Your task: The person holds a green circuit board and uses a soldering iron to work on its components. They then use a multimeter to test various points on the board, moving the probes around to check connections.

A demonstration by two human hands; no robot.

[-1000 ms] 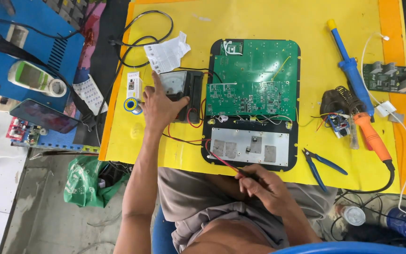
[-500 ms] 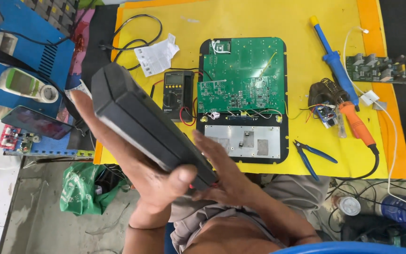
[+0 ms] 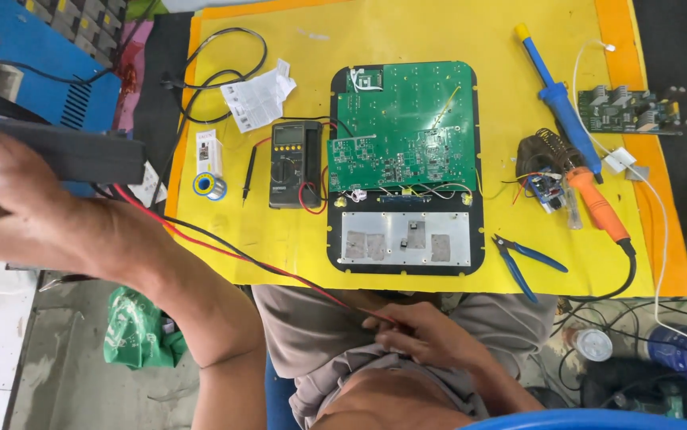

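Note:
My left hand [image 3: 33, 207] is raised close to the camera at the far left, gripping a long dark grey box [image 3: 64, 155]. Red and black leads [image 3: 240, 255] run from under that box across the front edge of the yellow mat [image 3: 518, 239] to my right hand [image 3: 431, 338]. That hand rests on my lap with its fingers pinched on the lead ends. On the mat lie a dark multimeter [image 3: 295, 163], a large green circuit board [image 3: 407, 119] and, below it, a black panel with a metal plate [image 3: 405, 237].
Right of the board lie a blue desoldering pump [image 3: 558, 103], an orange-handled soldering iron [image 3: 594, 203], blue pliers [image 3: 522, 259] and a small green board [image 3: 626, 110]. A solder spool [image 3: 209, 187] and folded paper [image 3: 257, 97] lie left. A green bag [image 3: 136, 326] is on the floor.
My left hand left the mat near the multimeter, picked up the dark box, and has swung it from mid-view to the far left. My right hand stays at my lap.

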